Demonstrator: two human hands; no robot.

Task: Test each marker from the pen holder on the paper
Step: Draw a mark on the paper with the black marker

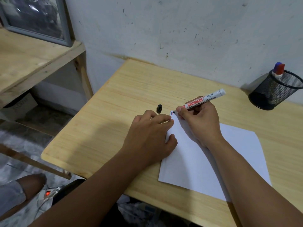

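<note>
Head view: right hand (199, 118) grip on marker (205, 99), tip touching paper (229, 154) corner.

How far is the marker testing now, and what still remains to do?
Done, it seems: short blue and red strokes already sit at the far corner of the paper, and the blue- and red-capped markers stand in the pen holder. In hand: the right hand presses the uncapped black marker beside those strokes; the left hand steadies the sheet. Left: recap it with the black cap and return it.
</note>
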